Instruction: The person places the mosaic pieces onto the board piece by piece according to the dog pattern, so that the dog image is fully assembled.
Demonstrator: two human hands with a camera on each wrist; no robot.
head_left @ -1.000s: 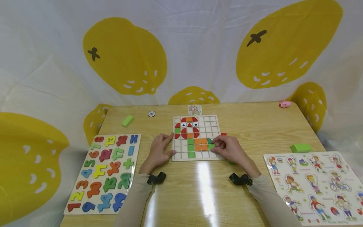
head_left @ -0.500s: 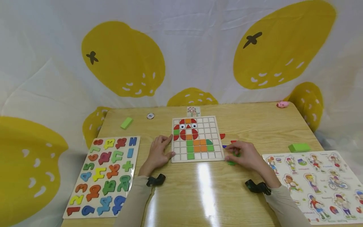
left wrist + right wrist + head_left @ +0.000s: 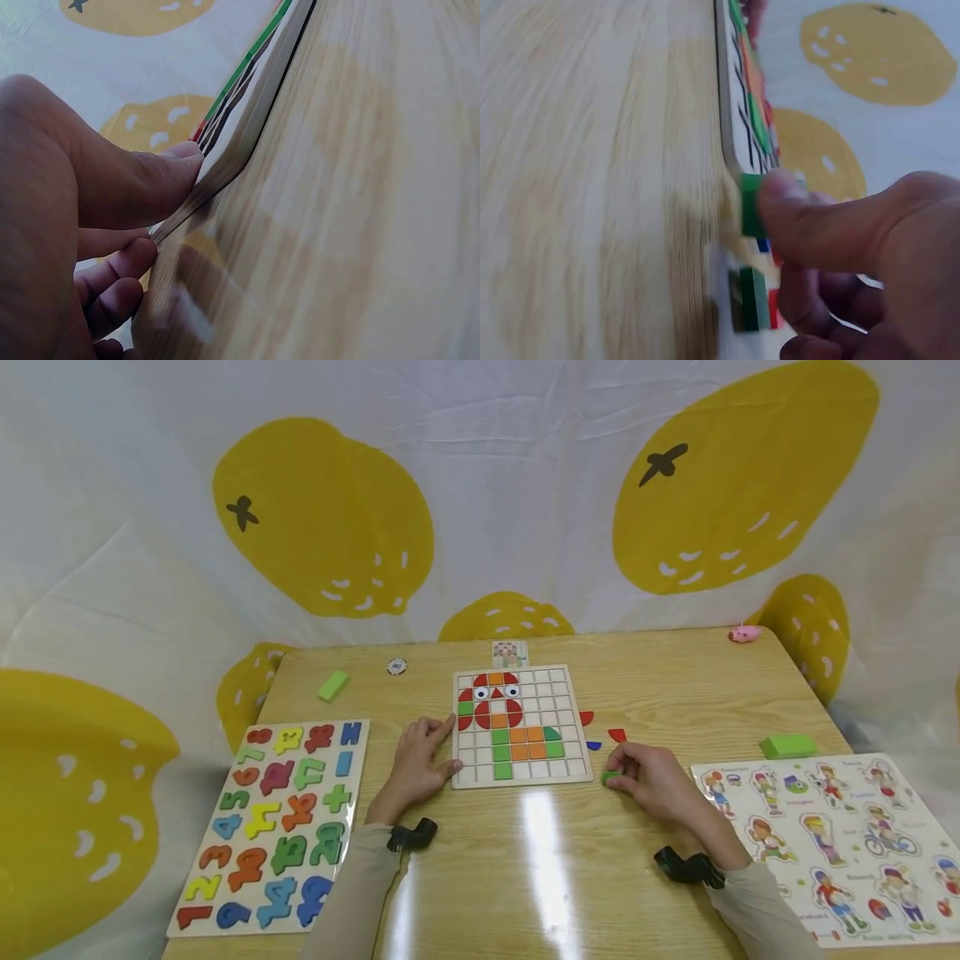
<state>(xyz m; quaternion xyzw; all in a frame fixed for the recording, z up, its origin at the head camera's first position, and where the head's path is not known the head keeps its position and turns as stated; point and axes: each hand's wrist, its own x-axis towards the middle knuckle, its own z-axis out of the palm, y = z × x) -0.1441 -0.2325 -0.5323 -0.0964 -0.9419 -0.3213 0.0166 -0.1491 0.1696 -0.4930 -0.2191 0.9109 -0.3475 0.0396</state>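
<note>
A wooden grid board [image 3: 558, 718] lies mid-table, with red, orange, green and eye-printed tiles [image 3: 519, 743] set in a figure. My left hand [image 3: 422, 760] rests at the board's left edge, index finger and thumb touching it; in the left wrist view the thumb [image 3: 161, 184] lies on the rim near a corner. Just off the board's lower right corner, my right hand [image 3: 651, 781] pinches a small green tile [image 3: 751, 204] between thumb and fingers. Past it in the right wrist view are a dark green tile [image 3: 754, 300] and a red one partly hidden by the hand.
Red tiles [image 3: 587, 717] and a blue one [image 3: 594, 746] lie right of the board. A picture card [image 3: 510, 653] sits behind it. Number puzzle [image 3: 277, 810] at left, sports puzzle [image 3: 832, 852] at right. Green blocks [image 3: 788, 746], a chip [image 3: 397, 667] and a pink pig [image 3: 744, 634] lie around.
My right hand has moved from the board's right part to the tiles beside it and picked up a green tile. A green tile now sits on the board there. The left hand stays put.
</note>
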